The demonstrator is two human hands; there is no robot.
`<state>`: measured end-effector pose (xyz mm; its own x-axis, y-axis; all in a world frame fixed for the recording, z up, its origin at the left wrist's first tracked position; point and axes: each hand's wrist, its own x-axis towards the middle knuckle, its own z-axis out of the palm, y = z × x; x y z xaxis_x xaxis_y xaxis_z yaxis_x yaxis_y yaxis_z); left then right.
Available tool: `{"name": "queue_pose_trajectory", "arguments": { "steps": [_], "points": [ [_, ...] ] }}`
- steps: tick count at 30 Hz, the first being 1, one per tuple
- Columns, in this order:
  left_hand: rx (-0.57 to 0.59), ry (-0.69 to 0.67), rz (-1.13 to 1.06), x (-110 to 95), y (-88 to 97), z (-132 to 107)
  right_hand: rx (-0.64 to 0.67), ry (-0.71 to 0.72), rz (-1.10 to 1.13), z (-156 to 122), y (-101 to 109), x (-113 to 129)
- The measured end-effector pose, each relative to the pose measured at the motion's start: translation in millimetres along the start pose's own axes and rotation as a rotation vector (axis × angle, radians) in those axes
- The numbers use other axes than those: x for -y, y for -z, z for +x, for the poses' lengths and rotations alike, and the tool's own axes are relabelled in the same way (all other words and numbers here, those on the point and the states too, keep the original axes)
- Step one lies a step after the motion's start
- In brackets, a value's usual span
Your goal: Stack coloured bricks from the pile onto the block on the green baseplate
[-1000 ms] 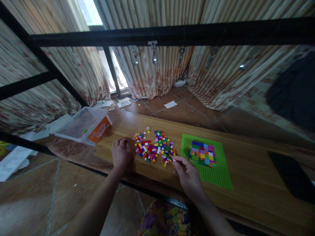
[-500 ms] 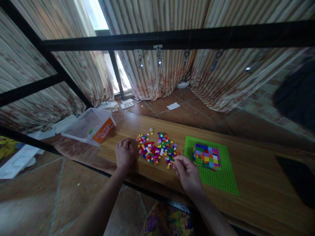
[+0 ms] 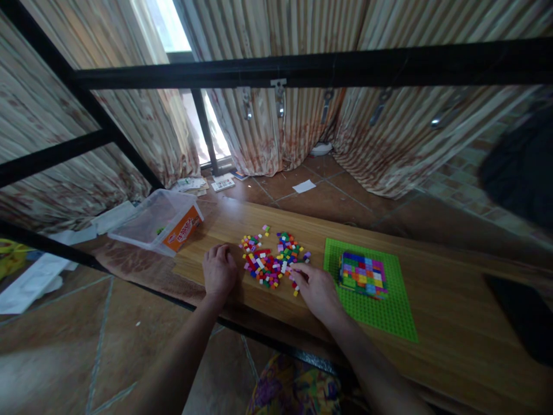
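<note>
A pile of small toy bricks [image 3: 261, 262] in many colours is spread on the wooden bench top. My right hand [image 3: 317, 291] reaches over the pile's right side, thumb and forefinger drawn together among the bricks; whatever is between the tips is too small to make out. On the pile's left, my left hand [image 3: 219, 270] rests on the wood with its fingers curled in, and no brick shows in it. To the right lies a green baseplate [image 3: 389, 323], which bears a low block of multicoloured bricks [image 3: 363, 274].
A clear plastic box [image 3: 142, 222] with an orange label stands at the bench's left end. A dark flat object [image 3: 518, 317] lies at the far right. Black metal bars [image 3: 276, 72] cross in front of striped curtains [image 3: 302, 127]. Papers lie on the tiled floor.
My right hand has moved left from the pile's right edge, down over the bricks there. My left hand and the block on the baseplate have stayed in place.
</note>
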<state>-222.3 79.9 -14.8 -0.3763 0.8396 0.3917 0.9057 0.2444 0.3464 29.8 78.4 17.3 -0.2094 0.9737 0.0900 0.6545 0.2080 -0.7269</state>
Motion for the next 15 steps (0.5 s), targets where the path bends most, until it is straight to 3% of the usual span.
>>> {"name": "queue_pose_trajectory", "arguments": {
  "steps": [7, 15],
  "points": [
    [-0.001, -0.001, 0.001, -1, 1.0, 0, -0.077, -0.114, 0.301, -16, 10, -3],
    [0.0, -0.004, 0.0, -1, 2.0, 2, -0.124, -0.438, 1.016, -44, 29, -8]
  ]
}}
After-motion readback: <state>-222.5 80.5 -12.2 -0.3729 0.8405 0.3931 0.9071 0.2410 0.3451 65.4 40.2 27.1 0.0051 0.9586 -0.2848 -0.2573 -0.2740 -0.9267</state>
